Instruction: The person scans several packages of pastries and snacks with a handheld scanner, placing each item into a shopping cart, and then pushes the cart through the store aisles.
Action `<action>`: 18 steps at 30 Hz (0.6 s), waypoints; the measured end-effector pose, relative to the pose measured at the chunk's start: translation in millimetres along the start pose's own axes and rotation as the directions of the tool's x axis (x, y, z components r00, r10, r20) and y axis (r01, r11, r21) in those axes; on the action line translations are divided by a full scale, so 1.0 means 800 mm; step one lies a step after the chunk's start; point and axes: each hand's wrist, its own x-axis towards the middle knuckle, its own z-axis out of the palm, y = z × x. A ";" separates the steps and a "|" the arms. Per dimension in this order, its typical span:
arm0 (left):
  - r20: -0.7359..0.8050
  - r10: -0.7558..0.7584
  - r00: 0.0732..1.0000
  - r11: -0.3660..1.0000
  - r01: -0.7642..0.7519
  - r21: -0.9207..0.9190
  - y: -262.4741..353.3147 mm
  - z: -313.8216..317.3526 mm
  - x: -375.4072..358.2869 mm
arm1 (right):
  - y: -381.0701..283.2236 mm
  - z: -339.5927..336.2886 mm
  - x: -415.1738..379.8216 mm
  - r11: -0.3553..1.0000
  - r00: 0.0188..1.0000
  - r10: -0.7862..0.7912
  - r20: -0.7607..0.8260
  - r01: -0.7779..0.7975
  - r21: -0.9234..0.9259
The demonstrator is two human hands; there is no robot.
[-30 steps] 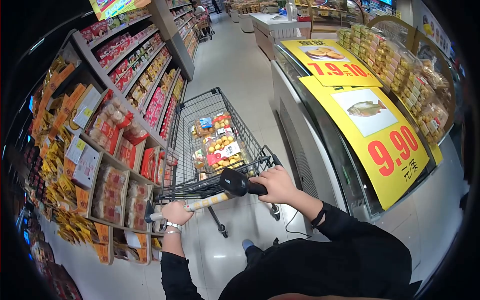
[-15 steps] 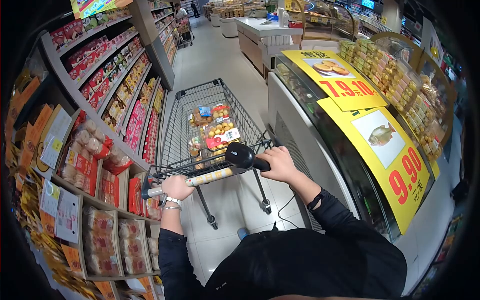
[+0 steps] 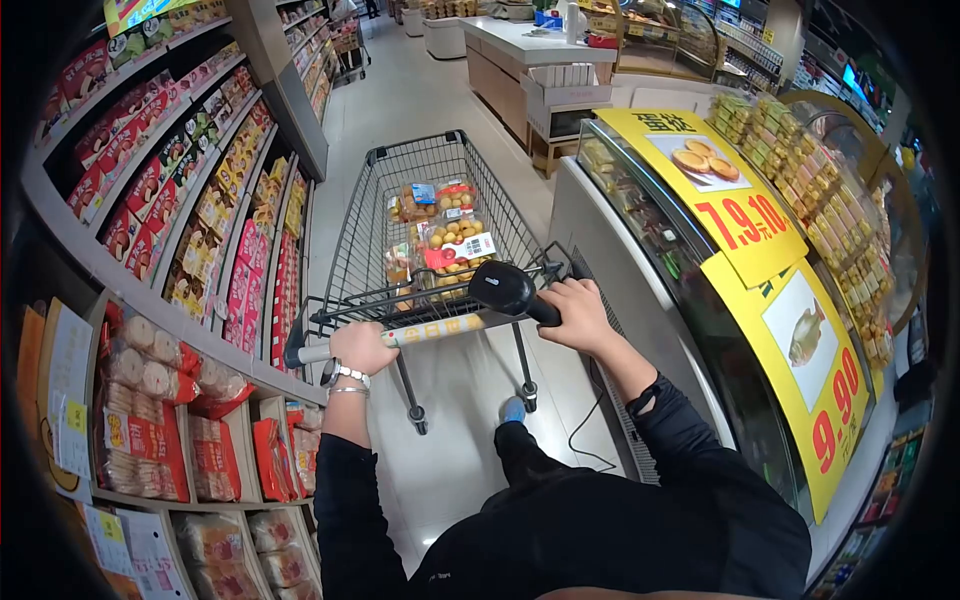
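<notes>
A wire shopping cart stands ahead of me, holding several clear packs of round yellow food. My left hand is wrapped round the left part of the cart handle, with a watch and a bracelet at its wrist. On the right, my right hand is closed around the grip of a black device with a rounded head, close to the handle's right end. The device's head hangs over the handle and the near edge of the basket. Its grip is partly hidden by my fingers.
Shelves of packaged goods line the left side, with bagged bread low and near. A chilled display case with yellow price signs runs along the right. Ahead are the aisle floor, a white counter and another cart.
The shelves and display case have shifted nearer as the cart and I moved forward along the aisle. A shoe and leg now show further forward below the cart. Both hands keep their hold.
</notes>
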 end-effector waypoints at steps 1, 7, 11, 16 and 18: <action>0.007 0.015 1.000 1.000 -0.015 -0.003 -0.002 0.002 0.025 | 0.012 0.005 0.021 1.000 1.000 0.011 -0.001 -0.011 -0.005; 0.033 0.000 0.999 1.000 0.000 -0.021 -0.001 -0.008 0.183 | 0.096 0.034 0.157 0.999 0.997 0.023 -0.075 -0.020 0.040; 0.058 -0.017 0.998 1.000 0.018 -0.013 -0.009 0.003 0.292 | 0.156 0.052 0.249 0.999 0.998 0.032 -0.054 -0.029 0.044; 0.084 0.015 0.996 1.000 -0.016 0.016 -0.033 0.000 0.421 | 0.201 0.081 0.357 0.997 0.996 0.058 -0.063 -0.054 0.056; 0.121 0.032 0.992 0.999 -0.036 0.034 -0.046 -0.003 0.467 | 0.211 0.091 0.395 0.995 0.993 0.067 -0.096 -0.060 0.075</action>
